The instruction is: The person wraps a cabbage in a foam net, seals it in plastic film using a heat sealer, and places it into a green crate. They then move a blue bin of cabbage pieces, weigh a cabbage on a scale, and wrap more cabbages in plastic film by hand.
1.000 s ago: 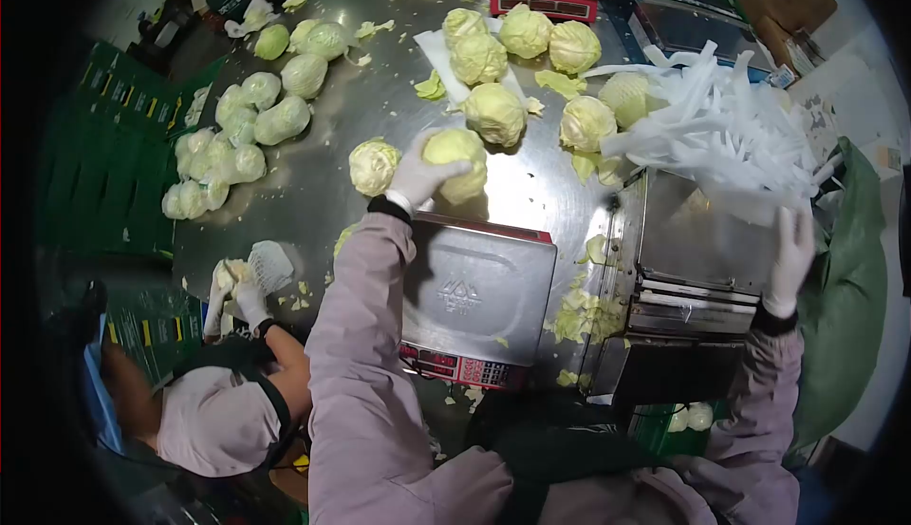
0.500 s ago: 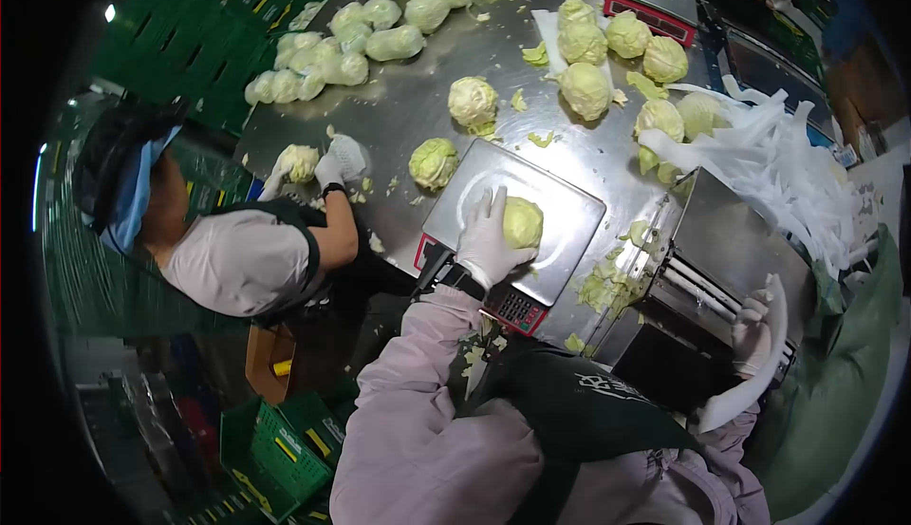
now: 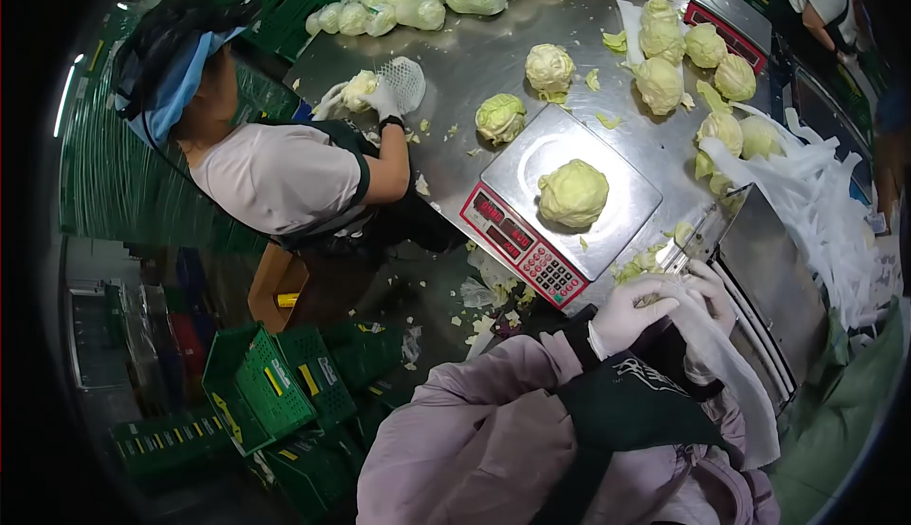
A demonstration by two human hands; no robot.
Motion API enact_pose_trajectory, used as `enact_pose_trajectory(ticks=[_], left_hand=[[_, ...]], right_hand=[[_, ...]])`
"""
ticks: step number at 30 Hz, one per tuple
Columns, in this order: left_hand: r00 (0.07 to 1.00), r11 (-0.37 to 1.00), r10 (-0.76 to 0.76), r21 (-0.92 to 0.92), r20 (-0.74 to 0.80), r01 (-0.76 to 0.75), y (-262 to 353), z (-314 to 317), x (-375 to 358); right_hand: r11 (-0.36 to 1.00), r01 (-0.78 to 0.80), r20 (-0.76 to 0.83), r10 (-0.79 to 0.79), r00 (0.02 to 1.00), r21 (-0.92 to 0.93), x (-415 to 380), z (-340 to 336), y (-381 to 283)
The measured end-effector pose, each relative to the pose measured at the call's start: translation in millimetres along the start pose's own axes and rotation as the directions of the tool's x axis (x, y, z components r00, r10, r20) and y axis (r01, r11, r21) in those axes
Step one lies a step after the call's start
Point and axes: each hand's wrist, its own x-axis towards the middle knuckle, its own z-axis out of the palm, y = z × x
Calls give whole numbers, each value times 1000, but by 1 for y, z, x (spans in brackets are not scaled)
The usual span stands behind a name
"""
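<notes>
My left hand (image 3: 631,314), in a white glove, is closed at the upper end of a white foam sleeve (image 3: 729,365). My right hand (image 3: 712,299), gloved too, grips the same end from the other side. The sleeve's long end hangs down over my right forearm. One trimmed cabbage (image 3: 573,193) sits on the steel pan of a red-edged digital scale (image 3: 617,159), just beyond my hands. Its display is lit, but the digits are too blurred to read.
Two cabbages (image 3: 501,119) stand beyond the scale, more (image 3: 659,85) at the back right by a second scale (image 3: 735,12). A steel sealer-like machine (image 3: 773,278) and heaped foam sleeves (image 3: 830,212) lie right. A co-worker (image 3: 275,174) handles a cabbage at left. Wrapped cabbages (image 3: 422,12) line the back.
My left hand has let go of the cabbage on the scale and come over to the foam sleeve. My right hand has brought the sleeve in towards it. The view has shifted.
</notes>
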Motion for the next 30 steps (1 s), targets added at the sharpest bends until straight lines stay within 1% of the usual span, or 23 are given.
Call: enact_pose_trajectory(ticks=[2, 5, 7, 8, 10, 11, 12, 13, 14, 15, 16, 17, 18, 19, 20, 21, 23, 25, 26, 27, 28, 29, 30], left_hand=[[999, 1000, -4, 6, -50, 4, -1, -8, -2], [983, 979, -176, -114, -57, 168, -9, -19, -6], [981, 775, -194, -609, 22, 167, -15, -27, -4], [961, 655, -266, -716, 79, 241, -13, -35, -1], [964, 527, -231, -817, 130, 236, -4, -49, 2], [968, 385, -190, -894, 166, 229, 3, -55, 3], [945, 449, -323, -868, 61, 209, 11, -58, 2], [916, 431, -344, -831, 209, 351, 19, -72, -1], [911, 661, -365, -636, 192, 398, 17, -83, -4], [910, 827, -379, -379, 169, 414, 11, -92, -6], [972, 962, -194, -167, 133, 215, 3, -91, -14], [994, 959, -84, 278, 67, 63, 8, -101, -16], [996, 950, -84, 297, -43, 93, 5, -110, -20], [985, 942, -80, 313, -152, 125, -2, -120, -21], [943, 945, -1, 307, -334, 109, -15, -134, -17], [863, 948, 74, 304, -501, 96, -28, -148, -12], [733, 997, 30, 68, -680, 22, -37, -163, 5], [675, 919, 47, 297, -736, 260, -44, -170, 23], [786, 861, 74, 437, -613, 260, -63, -183, 29], [883, 791, 85, 570, -462, 222, -80, -196, 34], [848, 896, -41, 357, -529, 266, -83, -192, 32], [830, 958, -144, 133, -540, 253, -86, -195, 32], [861, 996, -83, -16, -502, 87, -61, -187, 30]], right_hand=[[871, -416, 26, 424, 905, 260, -1, -9, 11], [866, -469, 276, 415, 867, 170, 9, -8, -5], [894, -418, 457, 307, 835, 162, -12, -14, 18], [579, -622, 517, 362, 775, 527, -6, 0, 0], [-161, -833, 744, 560, 364, 528, -3, -2, 38], [-157, -832, 741, 563, 367, 531, 4, -4, 38], [667, -642, 620, 332, 711, 379, 17, -5, 38], [996, 80, 638, -93, 765, 49, 32, 3, 26], [670, -608, 655, 235, 718, 426, 37, 9, 32], [-115, -654, 601, 537, 592, 748, 41, 16, 38], [-19, -722, 625, 517, 585, 691, 54, 23, 23], [32, -749, 633, 512, 581, 662, 63, 29, 20], [84, -772, 640, 507, 577, 630, 71, 35, 16], [515, -781, 616, 500, 609, 354, 71, 42, 34], [807, -590, 602, 480, 638, -18, 72, 50, 51], [880, -474, 408, 440, 800, -20, 77, 66, 58], [943, -333, 97, 333, 938, -17, 92, 104, 62], [969, -234, -60, 230, 971, -78, 102, 138, 85], [832, -552, 87, 555, 827, -58, 101, 148, 99], [873, -488, 96, 486, 868, -12, 89, 160, 125], [907, -420, 104, 415, 904, 34, 78, 172, 150], [789, -606, 189, 583, 790, 103, 89, 156, 106], [841, -532, 182, 510, 841, 99, 93, 146, 71]])
